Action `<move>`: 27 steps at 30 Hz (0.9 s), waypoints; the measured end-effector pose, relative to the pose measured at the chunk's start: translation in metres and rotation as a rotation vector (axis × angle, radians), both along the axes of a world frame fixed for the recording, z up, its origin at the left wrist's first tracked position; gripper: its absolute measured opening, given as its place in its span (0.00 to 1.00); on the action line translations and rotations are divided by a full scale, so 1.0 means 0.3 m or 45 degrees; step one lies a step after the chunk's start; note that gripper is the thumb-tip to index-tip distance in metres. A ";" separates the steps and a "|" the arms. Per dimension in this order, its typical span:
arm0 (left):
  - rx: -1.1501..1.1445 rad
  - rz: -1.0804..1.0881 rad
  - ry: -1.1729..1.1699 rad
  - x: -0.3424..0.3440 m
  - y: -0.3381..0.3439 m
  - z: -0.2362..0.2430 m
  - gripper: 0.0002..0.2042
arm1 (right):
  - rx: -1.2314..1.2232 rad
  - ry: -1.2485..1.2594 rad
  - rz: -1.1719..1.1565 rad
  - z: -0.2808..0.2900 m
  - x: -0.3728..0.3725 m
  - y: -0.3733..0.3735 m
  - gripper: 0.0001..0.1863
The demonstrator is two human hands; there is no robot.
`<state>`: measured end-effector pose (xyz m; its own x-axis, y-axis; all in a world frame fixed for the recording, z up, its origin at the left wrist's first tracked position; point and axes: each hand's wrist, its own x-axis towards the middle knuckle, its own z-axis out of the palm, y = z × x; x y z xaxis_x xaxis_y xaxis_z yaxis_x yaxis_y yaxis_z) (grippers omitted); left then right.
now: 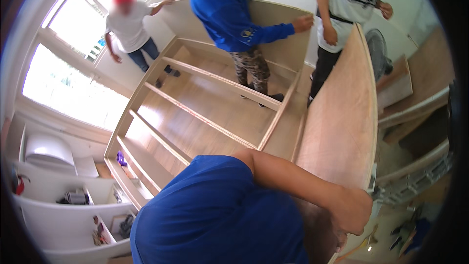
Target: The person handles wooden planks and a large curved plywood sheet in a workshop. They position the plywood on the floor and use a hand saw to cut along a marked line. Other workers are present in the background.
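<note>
My left arm, in a blue sleeve, reaches across the lower middle toward the right. At its end my left hand [351,211] is closed on the near edge of a tall, light plywood panel [337,127], its fingers partly hidden below the knuckles. The panel stands on edge along the right side of a large wooden frame [279,113], whose several crossbars [195,112] run over the floor. No part of my right hand can be made out.
A person in a blue top [220,14] stands inside the frame. Another in a white sleeveless top [349,0] stands beyond the panel, and one with a red cap [129,29] by the windows. A fan [376,54] and white shelves [53,215] flank the frame.
</note>
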<state>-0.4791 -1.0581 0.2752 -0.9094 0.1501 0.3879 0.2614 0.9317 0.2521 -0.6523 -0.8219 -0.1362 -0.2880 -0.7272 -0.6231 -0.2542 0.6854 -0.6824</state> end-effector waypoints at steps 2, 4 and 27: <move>0.025 0.092 0.023 -0.024 0.014 -0.016 0.32 | 0.002 0.027 0.044 -0.022 -0.055 0.016 0.45; -0.005 0.196 0.058 -0.053 0.024 -0.042 0.32 | 0.002 0.041 0.093 -0.056 -0.102 0.079 0.45; -0.259 -0.283 0.032 -0.244 -0.036 -0.043 0.40 | 0.588 -0.003 -1.960 -0.339 1.594 0.866 0.22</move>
